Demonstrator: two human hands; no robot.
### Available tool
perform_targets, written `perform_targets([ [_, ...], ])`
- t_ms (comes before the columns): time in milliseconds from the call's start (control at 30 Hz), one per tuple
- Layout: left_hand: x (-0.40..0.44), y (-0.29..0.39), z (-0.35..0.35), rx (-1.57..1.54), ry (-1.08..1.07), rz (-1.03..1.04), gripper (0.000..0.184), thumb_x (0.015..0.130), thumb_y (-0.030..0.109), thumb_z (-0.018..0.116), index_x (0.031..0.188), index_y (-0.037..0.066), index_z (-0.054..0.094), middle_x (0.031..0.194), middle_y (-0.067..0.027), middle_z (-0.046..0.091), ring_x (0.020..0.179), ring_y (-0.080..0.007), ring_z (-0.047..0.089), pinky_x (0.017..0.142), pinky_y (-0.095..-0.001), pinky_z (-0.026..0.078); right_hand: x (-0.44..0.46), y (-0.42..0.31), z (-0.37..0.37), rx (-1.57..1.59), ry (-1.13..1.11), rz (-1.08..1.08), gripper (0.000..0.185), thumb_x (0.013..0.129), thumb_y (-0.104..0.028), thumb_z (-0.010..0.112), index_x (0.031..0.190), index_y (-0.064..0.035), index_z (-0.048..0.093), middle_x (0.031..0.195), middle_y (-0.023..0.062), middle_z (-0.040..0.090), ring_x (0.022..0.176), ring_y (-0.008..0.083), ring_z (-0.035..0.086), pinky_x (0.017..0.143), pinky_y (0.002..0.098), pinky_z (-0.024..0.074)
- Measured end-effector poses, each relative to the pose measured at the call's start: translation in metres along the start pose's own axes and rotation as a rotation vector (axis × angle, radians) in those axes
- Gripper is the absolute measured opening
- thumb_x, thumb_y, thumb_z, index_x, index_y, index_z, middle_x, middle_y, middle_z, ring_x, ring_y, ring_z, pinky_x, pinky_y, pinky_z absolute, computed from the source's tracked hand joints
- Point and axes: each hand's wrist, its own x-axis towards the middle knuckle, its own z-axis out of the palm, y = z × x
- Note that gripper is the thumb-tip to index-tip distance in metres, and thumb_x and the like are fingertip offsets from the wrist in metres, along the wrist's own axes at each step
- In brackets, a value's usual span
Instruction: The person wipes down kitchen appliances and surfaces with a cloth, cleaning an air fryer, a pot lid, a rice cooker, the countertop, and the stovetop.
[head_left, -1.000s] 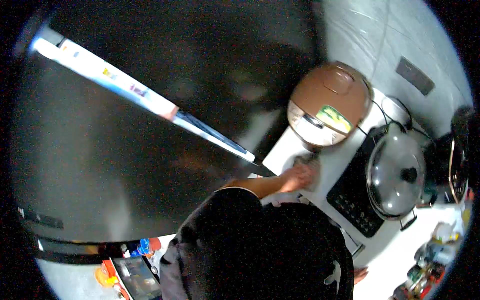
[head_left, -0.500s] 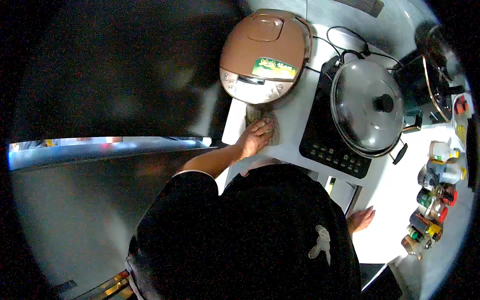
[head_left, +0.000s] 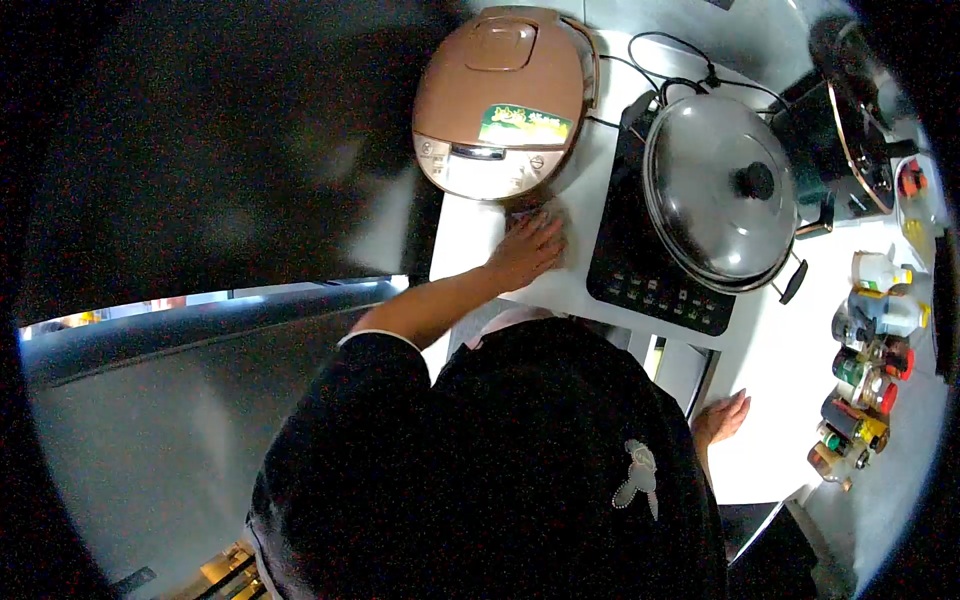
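My left hand (head_left: 528, 252) presses down on a dark, crumpled cloth (head_left: 522, 212) on the white counter, just in front of the brown rice cooker (head_left: 500, 95). The fingers are bent over the cloth, and most of it is hidden or blurred. My right hand (head_left: 722, 418) rests on the counter's edge at the right with its fingers stretched out and nothing in them. Between and beyond the two hands is a black induction cooktop (head_left: 660, 300), bearing a pan with a glass lid (head_left: 715, 190).
Several seasoning bottles (head_left: 860, 375) line the right wall. A dark pot (head_left: 830, 150) stands at the back right, and black cords (head_left: 680, 55) run behind the cooktop. A large dark glossy panel (head_left: 220, 150) borders the counter on the left.
My left hand has slid a little to the right along the counter with the cloth. My right hand stays on the counter. The whole view has shifted slightly.
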Motion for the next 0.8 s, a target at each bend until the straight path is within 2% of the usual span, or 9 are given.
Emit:
perform_targets([
  [67,-0.044,-0.007,-0.056,-0.370,-0.063,0.078,0.037,0.088,0.031,0.060,0.124,0.021,0.060,0.150,-0.0046,0.033,0.142,-0.0296,0.020,0.117,-0.0474,0.017,0.002,-0.006,-0.003,-0.021,-0.025,0.033,0.044,0.092,-0.017,0.046,0.136,-0.0150,0.048,0.139,0.0184,0.045,0.125,0.0379,0.044,0.102,0.0464,0.0383],
  [133,-0.066,-0.014,-0.048,-0.336,-0.189,0.154,0.037,0.085,0.028,0.064,0.122,0.024,0.062,0.152,-0.0022,0.031,0.144,-0.0292,0.016,0.119,-0.0460,0.013,0.002,-0.011,-0.010,0.023,-0.032,0.032,0.043,0.093,-0.019,0.044,0.136,-0.0143,0.047,0.139,0.0192,0.044,0.127,0.0380,0.043,0.103,0.0472,0.0369],
  [200,-0.060,-0.012,-0.042,-0.290,-0.203,0.179,0.035,0.090,0.031,0.059,0.124,0.025,0.060,0.153,-0.0016,0.029,0.144,-0.0293,0.016,0.118,-0.0453,0.013,0.001,-0.016,-0.015,0.011,-0.042,0.047,0.043,0.093,-0.018,0.044,0.136,-0.0138,0.047,0.139,0.0197,0.044,0.127,0.0381,0.042,0.104,0.0474,0.0365],
  [300,-0.013,0.004,-0.030,-0.096,-0.049,0.094,0.035,0.094,0.032,0.052,0.127,0.022,0.057,0.152,-0.0043,0.030,0.144,-0.0297,0.015,0.117,-0.0466,0.016,0.003,-0.016,-0.012,0.004,-0.040,0.045,0.044,0.093,-0.016,0.046,0.136,-0.0130,0.047,0.139,0.0206,0.043,0.127,0.0381,0.042,0.104,0.0475,0.0363],
  [400,0.055,0.010,-0.005,-0.117,0.219,-0.132,0.039,0.091,0.027,0.052,0.127,0.011,0.055,0.147,-0.0126,0.036,0.137,-0.0391,0.027,0.109,-0.0529,0.027,0.004,-0.015,-0.008,-0.008,-0.036,0.049,0.045,0.091,-0.013,0.048,0.136,-0.0128,0.047,0.139,0.0207,0.043,0.127,0.0380,0.042,0.104,0.0473,0.0366],
  [533,0.068,0.020,-0.010,-0.171,0.181,-0.217,0.039,0.088,0.026,0.055,0.124,0.011,0.058,0.146,-0.0121,0.038,0.138,-0.0371,0.028,0.109,-0.0510,0.027,0.002,-0.017,-0.015,-0.019,-0.041,0.053,0.045,0.091,-0.012,0.047,0.136,-0.0129,0.047,0.137,0.0204,0.045,0.127,0.0377,0.043,0.104,0.0457,0.0372],
  [667,-0.022,0.007,-0.037,-0.204,0.057,0.298,0.033,0.081,0.028,0.062,0.113,0.020,0.065,0.147,-0.0022,0.038,0.140,-0.0272,0.028,0.115,-0.0451,0.020,0.002,-0.012,-0.008,-0.026,-0.043,0.067,0.043,0.091,-0.013,0.048,0.134,-0.0114,0.050,0.136,0.0203,0.047,0.125,0.0378,0.045,0.104,0.0451,0.0376],
  [733,-0.067,-0.001,-0.036,-0.379,-0.004,0.298,0.025,0.081,0.026,0.062,0.104,0.022,0.070,0.147,0.0017,0.039,0.141,-0.0244,0.027,0.117,-0.0433,0.019,0.005,-0.024,-0.021,-0.032,-0.033,0.056,0.042,0.092,-0.014,0.047,0.134,-0.0109,0.050,0.136,0.0203,0.046,0.125,0.0377,0.045,0.104,0.0453,0.0375],
  [800,-0.088,-0.005,-0.046,-0.293,-0.112,0.285,0.020,0.081,0.024,0.061,0.097,0.020,0.073,0.146,0.0014,0.041,0.140,-0.0248,0.028,0.117,-0.0434,0.019,0.007,-0.025,-0.022,0.003,-0.006,0.042,0.043,0.091,-0.014,0.047,0.134,-0.0112,0.050,0.136,0.0205,0.046,0.126,0.0373,0.045,0.104,0.0456,0.0373],
])
